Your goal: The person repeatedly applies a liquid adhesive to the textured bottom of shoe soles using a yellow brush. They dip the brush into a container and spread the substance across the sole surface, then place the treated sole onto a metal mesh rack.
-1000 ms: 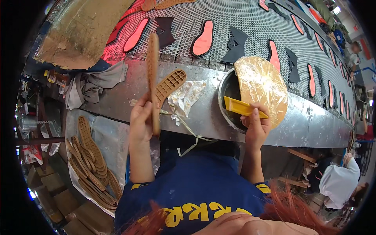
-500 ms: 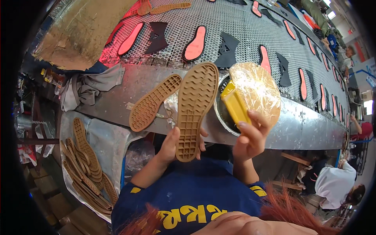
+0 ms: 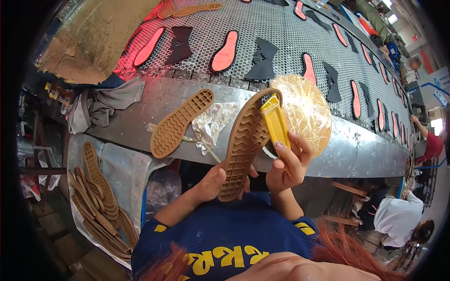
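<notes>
My left hand [image 3: 212,183] is closed round the heel end of a tan rubber shoe sole [image 3: 238,149], held up at a tilt with its ridged side showing. A yellow-handled brush [image 3: 277,124] is in my right hand [image 3: 294,165], gripped between thumb and fingers. Its dark bristles lie against the edge of the sole near the toe; the sole's other face is hidden. Behind them, a round pot is mostly covered from sight. A second tan sole [image 3: 180,125] lies on the metal ledge to the left, pattern side up.
Several tan soles [image 3: 101,182] are heaped on a covered side stand at left. A plastic-wrapped round board [image 3: 307,100] sits beside the pot. Beyond the metal ledge [image 3: 124,117], a mesh conveyor [image 3: 201,51] bears pink-topped soles and black pieces. A grey cloth [image 3: 108,100] hangs at left.
The sole has turned and tilted, its toe shifting right. The brush has come from over the pot to the sole's toe edge, its dark bristles now showing.
</notes>
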`<action>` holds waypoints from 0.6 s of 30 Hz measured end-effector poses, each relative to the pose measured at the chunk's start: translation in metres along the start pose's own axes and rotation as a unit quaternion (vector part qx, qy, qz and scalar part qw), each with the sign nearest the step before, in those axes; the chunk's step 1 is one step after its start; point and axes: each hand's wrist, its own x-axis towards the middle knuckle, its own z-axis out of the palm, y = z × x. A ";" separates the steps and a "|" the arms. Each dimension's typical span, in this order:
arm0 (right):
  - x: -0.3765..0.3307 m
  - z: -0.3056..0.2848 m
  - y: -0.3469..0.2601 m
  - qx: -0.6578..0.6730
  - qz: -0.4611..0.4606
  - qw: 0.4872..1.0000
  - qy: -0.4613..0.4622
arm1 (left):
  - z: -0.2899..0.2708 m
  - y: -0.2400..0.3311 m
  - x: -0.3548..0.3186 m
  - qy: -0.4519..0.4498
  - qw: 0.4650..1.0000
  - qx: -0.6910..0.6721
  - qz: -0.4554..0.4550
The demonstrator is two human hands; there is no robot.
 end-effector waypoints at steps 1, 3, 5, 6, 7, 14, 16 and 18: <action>-0.001 -0.001 -0.001 0.001 0.004 1.000 0.000 | -0.001 -0.002 0.000 -0.005 1.000 0.001 -0.002; -0.003 -0.004 -0.003 0.003 0.011 1.000 0.000 | -0.002 -0.006 0.001 -0.014 1.000 0.003 -0.006; -0.004 -0.006 -0.003 0.022 0.011 1.000 -0.012 | 0.002 -0.005 0.002 -0.008 1.000 0.007 -0.011; -0.004 -0.006 -0.003 0.033 0.011 0.999 -0.018 | 0.004 -0.005 0.003 -0.005 1.000 0.008 -0.013; -0.004 -0.007 -0.002 0.033 0.010 0.999 -0.023 | 0.005 -0.004 0.003 -0.005 1.000 0.019 -0.012; -0.005 -0.015 -0.004 0.111 0.020 0.992 -0.062 | 0.008 0.000 0.000 0.013 0.999 0.027 -0.026; -0.005 -0.017 -0.004 0.144 0.010 0.986 -0.083 | 0.009 0.002 0.000 0.024 0.999 0.019 -0.024; -0.005 -0.018 -0.005 0.186 0.000 0.976 -0.109 | 0.010 0.004 0.000 0.031 0.999 0.008 -0.016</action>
